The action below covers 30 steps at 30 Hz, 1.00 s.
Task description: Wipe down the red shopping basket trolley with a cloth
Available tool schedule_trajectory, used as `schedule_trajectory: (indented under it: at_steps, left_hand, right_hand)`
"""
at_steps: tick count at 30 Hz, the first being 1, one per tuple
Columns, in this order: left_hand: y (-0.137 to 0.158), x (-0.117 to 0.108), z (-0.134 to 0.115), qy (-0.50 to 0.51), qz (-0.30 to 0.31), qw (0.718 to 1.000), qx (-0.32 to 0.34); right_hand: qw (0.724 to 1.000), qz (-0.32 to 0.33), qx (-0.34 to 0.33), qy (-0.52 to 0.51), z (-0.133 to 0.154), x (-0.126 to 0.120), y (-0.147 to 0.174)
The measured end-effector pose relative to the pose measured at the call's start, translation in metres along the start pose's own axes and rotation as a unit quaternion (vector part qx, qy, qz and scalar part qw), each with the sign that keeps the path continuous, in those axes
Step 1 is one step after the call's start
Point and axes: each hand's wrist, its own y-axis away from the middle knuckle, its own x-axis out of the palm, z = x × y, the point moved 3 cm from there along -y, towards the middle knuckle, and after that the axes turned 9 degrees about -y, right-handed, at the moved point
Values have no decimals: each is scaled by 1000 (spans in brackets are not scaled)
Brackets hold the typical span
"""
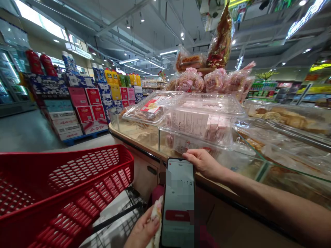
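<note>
A smartphone (178, 203) stands nearly upright at the lower middle, its lit screen facing me and partly pixelated. My right hand (204, 163) reaches in from the right, closed at the phone's top right corner, thumb and forefinger along its upper edge. At the phone's lower left, my left hand (144, 227) is closed with the thumb pressed on a crumpled whitish thing (156, 224), whose kind I cannot make out. Beyond the right hand, clear plastic boxes of pink cake pieces (219, 129) sit stacked on the glass-edged counter (137, 139).
A red shopping cart basket (90, 175) fills the lower left. Another lidded clear box (150, 108) and bagged breads (190, 81) lie on the counter, with wrapped baked goods (287, 119) at right. Stacked cartons (89, 108) and bottles stand across the aisle.
</note>
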Motion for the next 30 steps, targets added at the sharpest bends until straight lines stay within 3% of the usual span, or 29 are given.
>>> schedule_trajectory:
  at_steps: [7, 13, 25, 30]
  left_hand:
    - [3, 2, -2, 43, -14, 999, -16]
    - [13, 9, -10, -10, -7, 1000, -23]
    - [14, 13, -5, 15, -5, 1000, -6]
    - [9, 7, -7, 1, 2, 1000, -8]
  right_hand:
    - [1000, 5, 1, -19, -11, 1, -2]
    - [1000, 6, 7, -16, -9, 2, -1]
    - [1000, 9, 6, -18, -19, 1, -4]
    - [999, 6, -5, 35, -1, 0, 4]
